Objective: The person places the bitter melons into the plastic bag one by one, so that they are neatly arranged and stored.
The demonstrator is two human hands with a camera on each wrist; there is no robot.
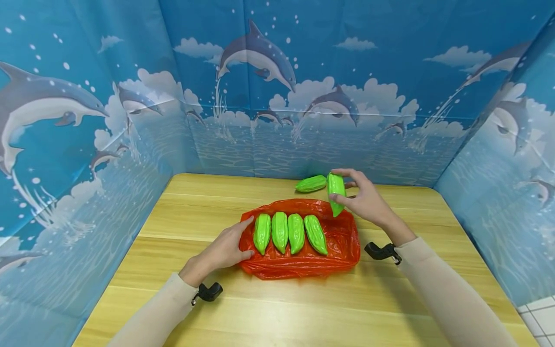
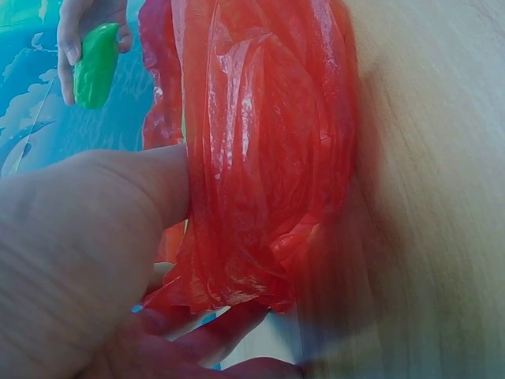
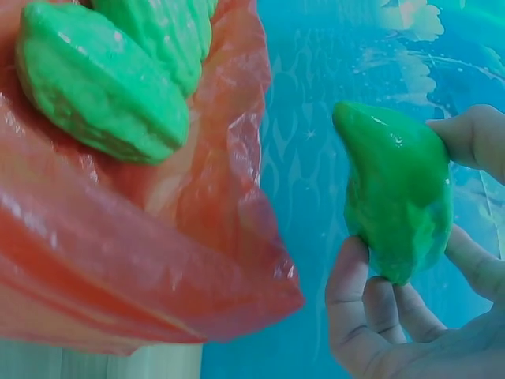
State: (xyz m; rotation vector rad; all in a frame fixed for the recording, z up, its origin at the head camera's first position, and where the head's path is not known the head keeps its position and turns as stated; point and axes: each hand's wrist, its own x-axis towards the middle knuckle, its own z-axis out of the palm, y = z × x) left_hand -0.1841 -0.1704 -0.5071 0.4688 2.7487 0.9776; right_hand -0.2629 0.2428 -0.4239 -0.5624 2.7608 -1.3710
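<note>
My right hand holds a bright green, ridged star fruit, pinched between thumb and fingers, above the back right rim of a red plastic bag. The right wrist view shows this star fruit with its pointed tip and several fingers under it. In the bag, several more star fruits lie side by side in a row. My left hand grips the bag's left end, thumb at the front rim and fingers at the back. Up close, the left thumb presses against the crumpled red plastic.
Another star fruit lies on the wooden table behind the bag, near the back edge. A blue curtain printed with dolphins surrounds the table at the back and sides. Each wrist wears a black camera mount.
</note>
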